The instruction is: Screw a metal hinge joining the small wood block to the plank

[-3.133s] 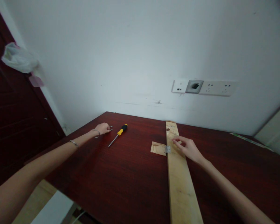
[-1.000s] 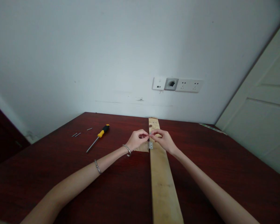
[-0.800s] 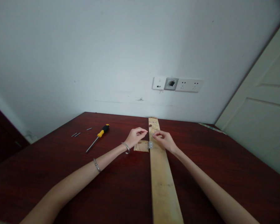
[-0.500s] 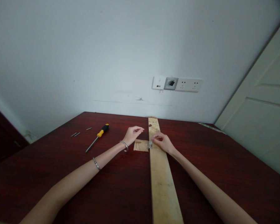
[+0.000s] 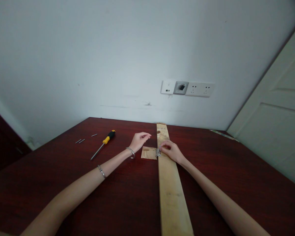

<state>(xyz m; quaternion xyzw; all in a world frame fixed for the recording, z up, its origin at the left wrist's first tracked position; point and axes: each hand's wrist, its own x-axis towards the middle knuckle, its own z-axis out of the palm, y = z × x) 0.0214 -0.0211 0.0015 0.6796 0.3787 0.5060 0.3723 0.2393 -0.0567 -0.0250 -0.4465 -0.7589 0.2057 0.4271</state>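
Note:
A long wooden plank (image 5: 174, 193) lies lengthwise on the dark red table, with a small wooden block (image 5: 148, 153) against its left side. A metal hinge (image 5: 158, 152) spans the seam between the two. My right hand (image 5: 172, 150) is over the plank, its thumb and forefinger pinched at the hinge's upper right. Whatever is in that pinch is too small to name. Just left of the plank, above the block, my left hand (image 5: 139, 141) hovers with its fingertips pressed together. Anything between them cannot be made out.
Left of my left hand lies a yellow and black screwdriver (image 5: 105, 141). Several screws (image 5: 81, 141) are farther left. Behind the table stands a wall with a socket panel (image 5: 188, 88). A flat strip (image 5: 224, 135) lies at the table's far right, near a white door (image 5: 280, 108).
Both hands stay almost in place. The right fingertips have shifted very slightly at the hinge, and the whole view has moved a little.

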